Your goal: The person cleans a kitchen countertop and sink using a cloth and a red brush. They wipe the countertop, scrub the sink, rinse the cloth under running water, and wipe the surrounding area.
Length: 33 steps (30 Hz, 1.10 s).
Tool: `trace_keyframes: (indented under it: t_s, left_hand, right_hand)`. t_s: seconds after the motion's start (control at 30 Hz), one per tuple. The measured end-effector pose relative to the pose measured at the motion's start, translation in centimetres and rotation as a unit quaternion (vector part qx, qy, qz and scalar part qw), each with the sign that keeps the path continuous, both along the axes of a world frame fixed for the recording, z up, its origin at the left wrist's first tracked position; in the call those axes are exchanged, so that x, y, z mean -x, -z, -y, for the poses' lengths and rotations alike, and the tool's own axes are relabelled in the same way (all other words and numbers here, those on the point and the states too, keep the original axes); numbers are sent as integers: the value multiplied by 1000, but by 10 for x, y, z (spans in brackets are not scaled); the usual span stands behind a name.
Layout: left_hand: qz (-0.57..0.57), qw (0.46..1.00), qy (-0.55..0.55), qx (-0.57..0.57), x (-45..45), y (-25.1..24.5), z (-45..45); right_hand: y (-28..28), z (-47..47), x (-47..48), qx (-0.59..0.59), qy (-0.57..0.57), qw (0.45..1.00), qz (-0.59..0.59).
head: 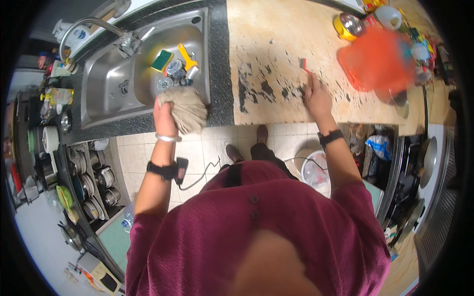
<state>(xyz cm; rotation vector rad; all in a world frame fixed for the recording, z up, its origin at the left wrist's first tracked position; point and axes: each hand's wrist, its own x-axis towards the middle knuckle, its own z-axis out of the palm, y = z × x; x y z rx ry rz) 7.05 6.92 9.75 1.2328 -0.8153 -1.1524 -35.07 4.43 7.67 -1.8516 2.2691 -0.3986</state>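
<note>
A crumpled beige cloth (pixel 188 110) is bunched in my left hand (pixel 165 117), over the front rim of the steel double sink (pixel 109 96). On the pale countertop sheet, my right hand (pixel 319 98) grips the handle of a small red brush (pixel 304 64) with dark bristles. The bristle end lies among dark, worn patches (pixel 266 88) on that surface. Inside the right basin are a green-and-yellow sponge (pixel 162 61), a yellow scraper (pixel 188 56) and metal scouring pads (pixel 175 68), partly bunched together. The cloth hides some of the basin's near edge.
An orange-red plastic bag (pixel 377 61) sits at the right, by a yellow-and-steel bowl (pixel 349 26). The faucet (pixel 92 21) arches over the left basin. Below the counter, a white bin (pixel 314 170) stands near my feet, and racks hold plates (pixel 86 185).
</note>
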Motion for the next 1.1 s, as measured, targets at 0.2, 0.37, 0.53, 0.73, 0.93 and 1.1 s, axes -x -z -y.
trace_keyframes:
  t_s: [0.2,0.37,0.53,0.73,0.93,1.1]
  left_hand:
    - [-79,979,181,46,70,-83,-3]
    - [180,932,295,110,87,-111,14]
    - [144,977,159,14,18,-101,-16]
    - [96,973,-40,-204,-32,-56,-149]
    - [30,915,-82,-393,-22,-36,-257]
    - [18,911,-100,-400,-25,-34,-276]
  right_hand:
    - [-52,6,-99,-270,-56,771,574]
    - [-61,57,-157,-313,-130,394,854]
    - [-66,200,-142,-104,-234,519,815]
    - [-6,366,-179,-122,-253,943,180]
    - [68,391,-222,-2,-377,921,-99]
    - [72,371,-224,33,-393,916,-71]
